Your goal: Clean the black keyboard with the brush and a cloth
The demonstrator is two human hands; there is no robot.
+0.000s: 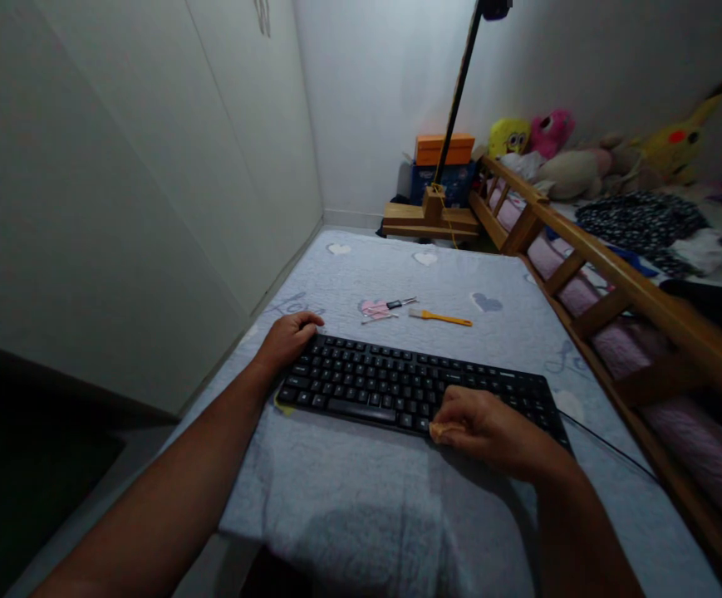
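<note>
A pale cabinet (149, 166) is flanking a heart-patterned cloth (348, 490), where the black keyboard (361, 378) is lying flat, probably light, stiff and best held by its short ends. The left hand (289, 339) is resting at its far left corner, grip unclear; the right hand's (485, 428) fingers are pinching a tan wad (448, 431), likely soft, at the near edge.

Orange box (446, 150) atop blue box (459, 186)

- left hand (289, 339) is at the far left corner of the keyboard (366, 378)
- right hand (485, 428) has a tan wad (443, 432) pinched over its near edge
- yellow brush (444, 318) on the sheet (348, 473) beyond
- plush toys (508, 135) off right
</note>
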